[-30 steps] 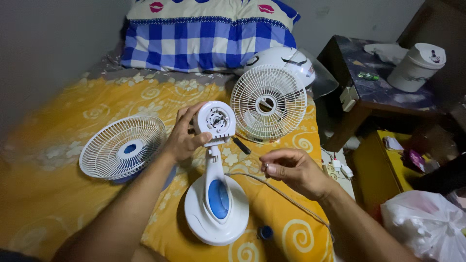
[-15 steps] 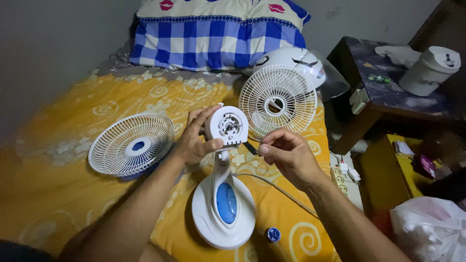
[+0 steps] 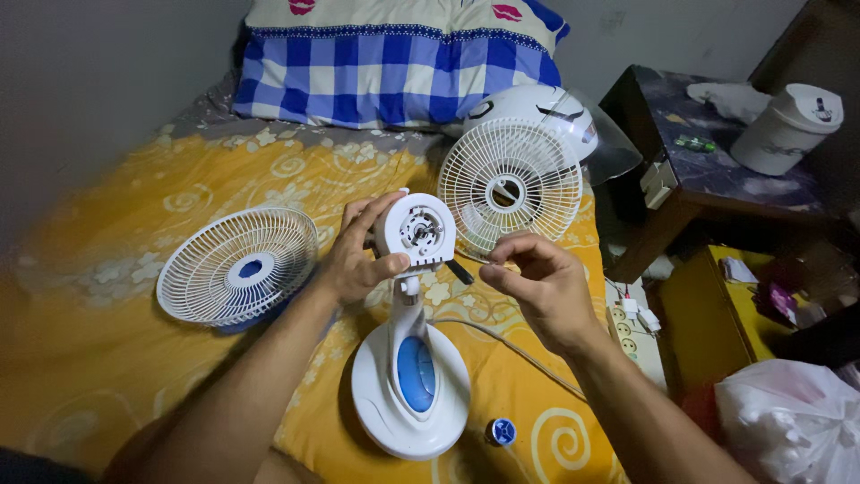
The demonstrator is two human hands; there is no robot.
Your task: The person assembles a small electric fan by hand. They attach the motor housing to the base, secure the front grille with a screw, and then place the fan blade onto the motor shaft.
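A bed (image 3: 134,376) covered in a yellow sheet with pale swirls and flowers fills most of the view, with a blue-and-white checked pillow (image 3: 394,67) at its head against a grey wall. Near the middle of the bed stands a small white desk fan stand (image 3: 410,376) with a blue oval on its round base, and everything else sits around it. The left hand (image 3: 354,260) is closed around the stand's round motor housing (image 3: 415,231) at the top of the neck, thumb across the lower front edge and fingers behind, with the bare motor face turned up. Just right of the housing, the right hand (image 3: 537,282) hovers with thumb and forefinger pinched together; whether a small part sits between them cannot be told. A dark tool handle (image 3: 460,272) shows between the two hands. To the left of the stand a white fan grille (image 3: 237,266) lies flat over something blue. Beyond the stand, a second white grille (image 3: 511,188) leans upright against a white helmet (image 3: 537,112) with a clear visor. A grey cord (image 3: 520,354) trails right from the stand, and a small blue cap (image 3: 502,432) lies just beside the base. Off the bed to the right stands a dark surface (image 3: 717,175) carrying a white lidded container (image 3: 786,125).
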